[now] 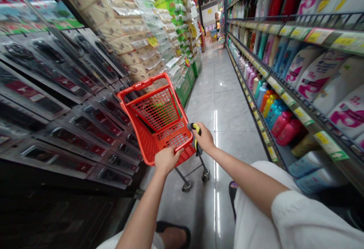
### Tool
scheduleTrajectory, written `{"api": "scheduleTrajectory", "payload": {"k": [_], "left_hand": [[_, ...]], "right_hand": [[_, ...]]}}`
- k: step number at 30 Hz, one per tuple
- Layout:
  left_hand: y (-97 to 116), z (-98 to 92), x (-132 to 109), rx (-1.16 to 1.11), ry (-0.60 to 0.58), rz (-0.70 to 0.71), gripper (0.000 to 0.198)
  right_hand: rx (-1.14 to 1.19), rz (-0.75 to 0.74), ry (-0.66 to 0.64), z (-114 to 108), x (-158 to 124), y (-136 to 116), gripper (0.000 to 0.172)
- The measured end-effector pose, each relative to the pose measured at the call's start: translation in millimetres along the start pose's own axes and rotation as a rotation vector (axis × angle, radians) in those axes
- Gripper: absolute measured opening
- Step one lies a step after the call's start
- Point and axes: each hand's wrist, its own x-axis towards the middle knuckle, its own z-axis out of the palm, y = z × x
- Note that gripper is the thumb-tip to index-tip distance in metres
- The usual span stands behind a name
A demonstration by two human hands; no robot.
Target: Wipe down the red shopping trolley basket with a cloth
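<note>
In front of me stands a red plastic shopping cart [153,148] with a mesh basket on a grey wheeled frame; no goods show inside. My left hand [166,161] is closed over the near rim of the cart, its thumb lying along the edge. At the cart's near right corner, my right hand [203,137] is closed around a yellow, black and grey item [196,129]. Part of that item hangs down outside the basket. Its kind is unclear, and the fingers hide some of it.
Carded tools [36,74] hang on the left, close to the cart. Beyond them rise stacked tissue packs [127,29] and green boxes [186,85]. Shelves of bottles [315,74] line the right side. A grey tiled aisle [227,89] runs ahead between them.
</note>
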Motion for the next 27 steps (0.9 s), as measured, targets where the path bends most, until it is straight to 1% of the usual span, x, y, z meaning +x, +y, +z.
{"api": "scheduleTrajectory", "payload": {"k": [2,4,6,8,10,13,15,17,18,20,22,23,24,25,27], "left_hand": [[6.1,-1.2,1.2,-0.001,-0.001,-0.019,0.064],[11.1,-2.2,2.4,-0.001,-0.002,-0.04,0.059],[14.4,-2.5,3.3,-0.006,-0.001,-0.046,0.053],[16.4,-2.4,4.0,-0.015,0.008,-0.037,0.05],[17.1,-2.1,4.4,-0.018,0.022,-0.03,0.051],[17.1,-1.4,5.8,0.001,0.019,-0.006,0.057],[17.1,-0.5,8.0,0.018,0.007,0.029,0.055],[17.6,0.8,11.0,0.026,0.003,0.05,0.051],[18.1,1.7,12.7,0.026,0.007,0.048,0.048],[18.8,3.2,15.5,0.017,0.02,0.035,0.042],[18.5,4.1,17.1,0.002,0.029,0.03,0.038],[18.0,4.2,17.2,-0.002,0.027,0.029,0.038],[17.2,3.9,16.9,-0.002,0.022,0.026,0.038],[16.2,3.4,16.2,0.003,0.015,0.019,0.04],[14.1,1.8,13.9,0.015,0.007,0.007,0.045]], "right_hand": [[-0.106,-0.024,-0.029,-5.0,-8.5,-4.2,0.02],[-0.188,-0.038,-0.051,-7.2,-24.4,-9.4,0.021],[-0.242,-0.086,-0.122,-7.8,-40.4,-15.6,0.022],[-0.289,-0.135,-0.21,-8.9,-48.1,-21.6,0.022],[-0.341,-0.124,-0.23,-12.3,-43.2,-25.5,0.022],[-0.418,-0.056,-0.147,-21.7,-19.9,-26.1,0.025],[-0.468,-0.064,-0.112,-26.4,-6.2,-24.6,0.03],[-0.533,-0.106,-0.111,-26.1,-2.9,-24.0,0.034],[-0.567,-0.141,-0.132,-23.9,-5.6,-24.5,0.035],[-0.613,-0.239,-0.216,-16.8,-16.6,-26.3,0.034],[-0.598,-0.326,-0.304,-10.1,-27.3,-26.9,0.034],[-0.565,-0.333,-0.317,-8.4,-29.8,-25.5,0.034],[-0.517,-0.308,-0.297,-8.3,-29.4,-22.5,0.033],[-0.456,-0.258,-0.25,-9.9,-26.2,-17.5,0.033],[-0.32,-0.121,-0.088,-16.9,-12.6,-2.5,0.031]]}}
